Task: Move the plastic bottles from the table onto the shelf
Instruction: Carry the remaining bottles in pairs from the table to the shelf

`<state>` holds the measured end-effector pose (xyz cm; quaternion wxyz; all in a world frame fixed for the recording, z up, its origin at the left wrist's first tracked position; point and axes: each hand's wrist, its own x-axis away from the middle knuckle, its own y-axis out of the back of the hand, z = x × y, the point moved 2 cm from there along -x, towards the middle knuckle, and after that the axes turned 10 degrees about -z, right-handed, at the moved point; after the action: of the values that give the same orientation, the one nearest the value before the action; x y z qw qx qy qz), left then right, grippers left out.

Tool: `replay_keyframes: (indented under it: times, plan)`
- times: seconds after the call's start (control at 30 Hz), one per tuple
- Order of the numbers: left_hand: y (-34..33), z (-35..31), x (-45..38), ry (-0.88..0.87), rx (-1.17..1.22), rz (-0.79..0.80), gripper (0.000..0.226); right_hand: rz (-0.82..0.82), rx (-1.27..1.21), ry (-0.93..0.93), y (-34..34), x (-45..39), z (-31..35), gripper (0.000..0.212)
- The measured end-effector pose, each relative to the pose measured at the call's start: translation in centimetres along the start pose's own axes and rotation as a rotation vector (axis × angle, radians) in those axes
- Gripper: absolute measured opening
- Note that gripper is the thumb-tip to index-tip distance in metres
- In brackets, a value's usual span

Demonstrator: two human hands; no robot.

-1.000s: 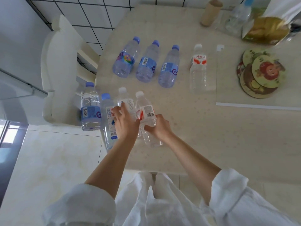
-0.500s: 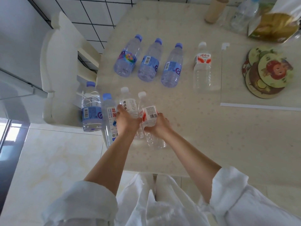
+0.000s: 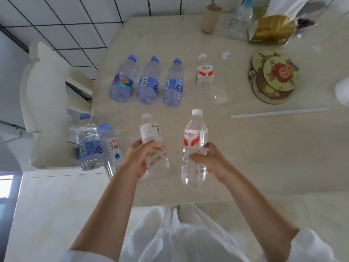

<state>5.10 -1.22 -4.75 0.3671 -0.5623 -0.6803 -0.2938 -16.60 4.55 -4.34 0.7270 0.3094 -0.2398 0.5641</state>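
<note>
Left hand [image 3: 137, 159] grips white-labelled bottle [image 3: 153, 143]; right hand [image 3: 211, 162] grips red-labelled Wahaha bottle [image 3: 194, 146]. Both bottles held above the table [image 3: 264, 148], apart. Six other bottles stand behind and left.

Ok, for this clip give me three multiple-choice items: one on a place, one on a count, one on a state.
1. Where is the stack of round coasters?
A. far right of the table
B. on the chair
C. on the floor

2. How many blue-capped bottles stand in the far row?
A. one
B. three
C. five

3. What is the right hand doing?
A. resting flat
B. hanging empty
C. gripping a red-labelled bottle

Answers: 1 A, the coasters lie on the table, right side. 2 B, three blue caps stand beside one white cap. 3 C, fingers curl round the bottle.
</note>
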Motion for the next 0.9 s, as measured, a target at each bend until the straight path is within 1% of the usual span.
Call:
replay_keyframes:
  times: [0.03,0.1,0.2,0.27,0.4,0.47,0.57,0.63,0.7,0.8,0.9]
  plan:
    - [-0.3,0.2,0.6,0.011,0.012,0.046,0.063,-0.024,0.008,0.011,0.8,0.5,-0.1,0.033]
    - [-1.1,0.8,1.6,0.026,0.017,0.1,0.06,-0.037,-0.013,0.07,2.2,1.6,-0.2,0.03]
    - [-2.0,1.4,2.5,0.001,-0.005,0.136,0.036,-0.072,-0.059,0.126,3.7,3.4,-0.6,0.027]
    - [-2.7,1.8,3.0,-0.027,-0.032,0.168,0.031,-0.106,-0.108,0.142,4.3,4.6,-0.9,0.027]
    - [-4.5,2.5,3.8,-0.084,-0.122,0.253,0.036,-0.195,-0.24,0.153,5.4,7.5,-2.2,0.031]
    - [-5.4,2.7,4.0,-0.126,-0.206,0.297,0.037,-0.289,-0.293,0.148,5.7,8.9,-3.3,0.035]
    - [-6.9,3.0,4.2,-0.243,-0.328,0.347,0.039,-0.419,-0.354,0.168,5.8,10.6,-5.1,0.037]
    - [-7.9,3.2,4.6,-0.289,-0.4,0.385,0.04,-0.504,-0.393,0.158,5.6,11.8,-6.3,0.047]
    - [-8.7,3.7,5.3,-0.333,-0.458,0.426,0.042,-0.605,-0.44,0.136,5.4,13.0,-8.0,0.051]
    - [-9.6,4.9,6.6,-0.407,-0.552,0.494,0.041,-0.738,-0.556,0.048,4.8,15.6,-10.6,0.042]
    - [-10.4,7.0,8.3,-0.496,-0.647,0.591,0.05,-0.873,-0.611,-0.031,4.0,19.0,-13.5,0.05]
